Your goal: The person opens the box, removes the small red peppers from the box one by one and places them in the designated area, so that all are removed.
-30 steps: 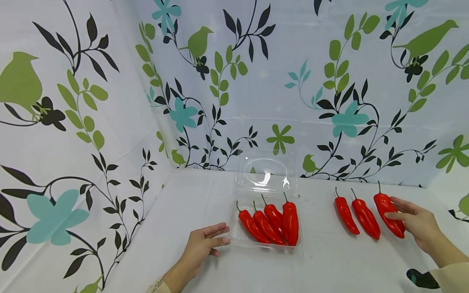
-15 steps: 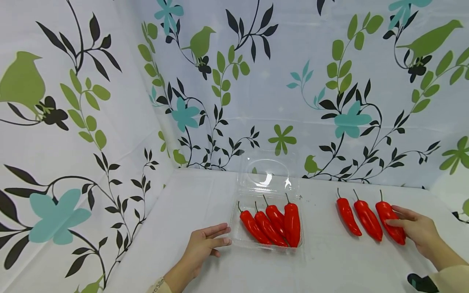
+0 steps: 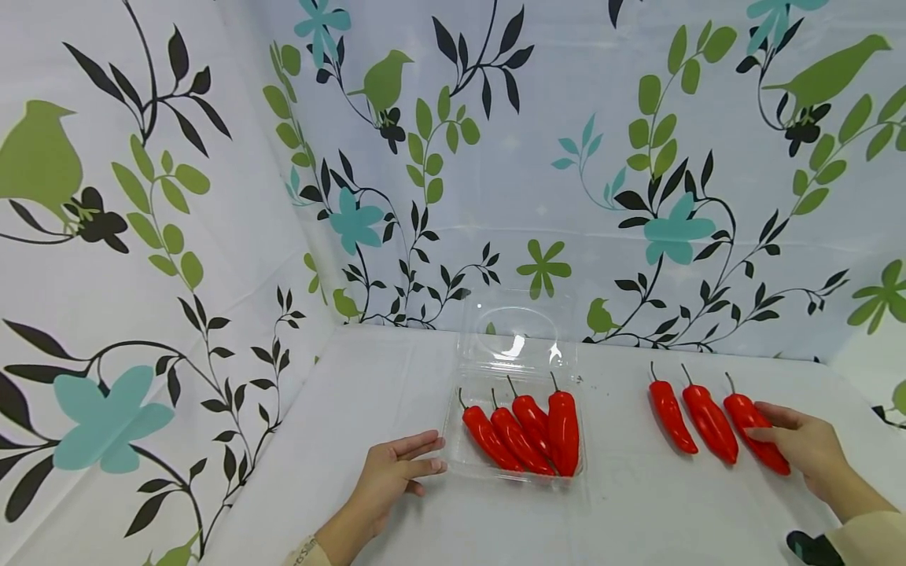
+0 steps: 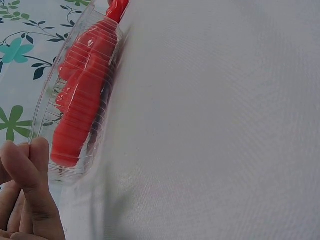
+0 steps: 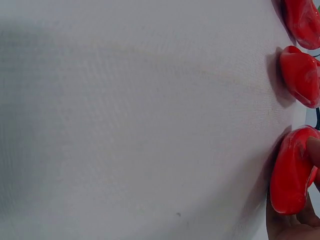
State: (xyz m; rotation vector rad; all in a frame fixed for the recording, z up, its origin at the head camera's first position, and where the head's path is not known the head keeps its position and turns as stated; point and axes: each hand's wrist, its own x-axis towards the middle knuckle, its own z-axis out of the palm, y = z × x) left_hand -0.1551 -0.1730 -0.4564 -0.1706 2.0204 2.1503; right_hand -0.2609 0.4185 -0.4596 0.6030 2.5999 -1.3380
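Observation:
My right hand (image 3: 814, 448) grips a glossy red chili pepper (image 3: 743, 413) at the right end of a row, thumb on one side, fingers on the other. In the right wrist view this chili pepper (image 5: 290, 180) appears at the table surface; whether it bears on it fully I cannot tell. My left hand (image 3: 385, 475) has its fingers extended at the left edge of a clear plastic clamshell container (image 3: 456, 456). In the left wrist view its fingertips (image 4: 39, 146) touch the container's rim. Several red chili peppers (image 3: 562, 432) lie side by side inside.
Two more red chili peppers, one slim (image 3: 671, 417) and one wider (image 3: 710, 424), lie left of the gripped one. The container's transparent lid (image 3: 515, 354) stands raised behind it. A patterned cloth (image 3: 425, 157) backs the white table (image 3: 382, 354).
The right hand has brought the gripped chili pepper down toward the near side, beside the other two, and its tip has swung slightly right. The left hand and container look unmoved.

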